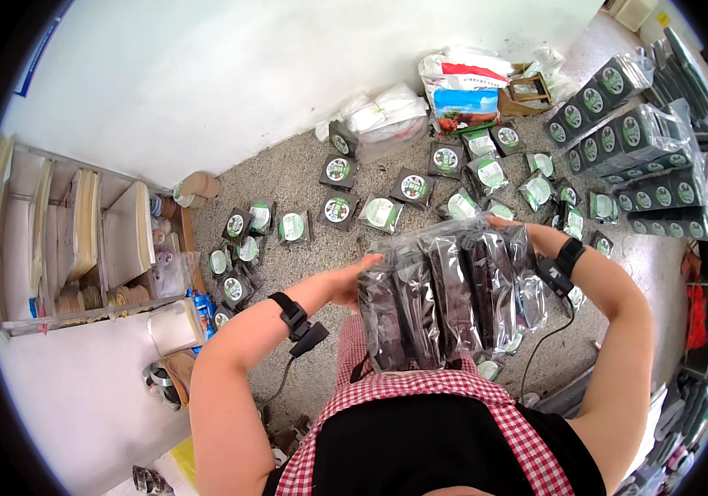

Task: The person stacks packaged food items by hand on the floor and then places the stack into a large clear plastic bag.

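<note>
Speckled floor (271,174) runs under everything, white wall (230,83) beyond it, shelf unit (94,312) with stacked sheets and rolls off to the left, bundled packs (631,136) piled at the far right. Closer in: clear plastic bag (453,310), in front of the torso and above the lap, between the two hands; can't tell if its underside rests on the legs. Key relation: bag lies to the right of the left fingers and to the left and nearside of the right fingers, so it spans the gap between them. Its long axis goes left to right, right end angled a bit farther from the body. Neither hand is nearer; both are on it, left at the left end by the far corner, right out at the far right corner. Looks: shiny, crinkled film with strong glare streaks, loose and gathered along the far edge. Inside, dark slabs (416,306) stand side by side in a row, each running near to far; pale and green patches show at the right end, too blurred by film to sort out. Loose small packs (337,208) with round white-and-green labels are scattered on the floor past the bag. Left hand (354,283): thumb on the bag's edge, other fingers mostly behind it, closed on film. Right hand (513,226): fingers curled over the far edge, gripping film; how tight, can't tell on either.
</note>
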Motion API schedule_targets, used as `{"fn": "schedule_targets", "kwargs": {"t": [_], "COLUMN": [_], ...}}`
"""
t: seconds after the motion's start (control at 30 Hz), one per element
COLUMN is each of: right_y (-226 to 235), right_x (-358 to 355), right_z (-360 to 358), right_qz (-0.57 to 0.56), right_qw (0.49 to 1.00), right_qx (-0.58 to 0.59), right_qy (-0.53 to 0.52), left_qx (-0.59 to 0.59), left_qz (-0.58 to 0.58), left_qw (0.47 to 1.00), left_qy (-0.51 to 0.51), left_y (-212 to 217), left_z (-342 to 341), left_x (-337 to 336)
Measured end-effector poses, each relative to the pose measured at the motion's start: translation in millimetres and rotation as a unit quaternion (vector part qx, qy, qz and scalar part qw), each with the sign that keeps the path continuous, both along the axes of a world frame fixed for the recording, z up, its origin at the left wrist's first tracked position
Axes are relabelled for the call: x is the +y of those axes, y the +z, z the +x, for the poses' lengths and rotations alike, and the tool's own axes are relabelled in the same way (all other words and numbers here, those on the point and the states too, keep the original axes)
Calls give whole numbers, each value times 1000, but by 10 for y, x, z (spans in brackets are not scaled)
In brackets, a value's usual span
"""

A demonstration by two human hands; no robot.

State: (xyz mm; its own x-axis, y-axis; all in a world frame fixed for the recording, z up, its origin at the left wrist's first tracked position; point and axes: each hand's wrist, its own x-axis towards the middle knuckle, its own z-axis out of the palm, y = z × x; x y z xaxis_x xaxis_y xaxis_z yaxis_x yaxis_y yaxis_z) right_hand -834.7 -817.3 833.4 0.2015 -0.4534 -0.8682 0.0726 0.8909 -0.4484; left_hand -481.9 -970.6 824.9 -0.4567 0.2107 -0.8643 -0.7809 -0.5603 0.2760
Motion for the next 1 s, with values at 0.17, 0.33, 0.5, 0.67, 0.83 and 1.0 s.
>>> {"fn": "schedule_targets", "kwargs": {"t": [0.17, 0.33, 0.5, 0.67, 0.83, 1.0], "right_y": [-360, -540, 71, 742, 251, -452], "right_x": [95, 337, 744, 586, 605, 337], "right_z": [-186, -366, -389, 362, 669, 730], "right_qz": [63, 57, -161, -489, -442, -423], "right_qw": [992, 973, 925, 649, 584, 538], "right_qx": [-55, -107, -39, 517, 496, 466], "right_qy": [-95, -196, -342, 269, 466, 561], "left_qx": [14, 17, 47, 330, 379, 333], "left_qz": [5, 53, -219, -772, -710, -707], "left_qw": [1000, 998, 957, 480, 481, 481], "left_qy": [-2, 8, 185, -256, -347, -397], "left_y": [-22, -629, -179, 586, 109, -762], "left_z": [-206, -210, 110, -250, -490, -552], "left_x": [83, 183, 84, 310, 507, 478]}}
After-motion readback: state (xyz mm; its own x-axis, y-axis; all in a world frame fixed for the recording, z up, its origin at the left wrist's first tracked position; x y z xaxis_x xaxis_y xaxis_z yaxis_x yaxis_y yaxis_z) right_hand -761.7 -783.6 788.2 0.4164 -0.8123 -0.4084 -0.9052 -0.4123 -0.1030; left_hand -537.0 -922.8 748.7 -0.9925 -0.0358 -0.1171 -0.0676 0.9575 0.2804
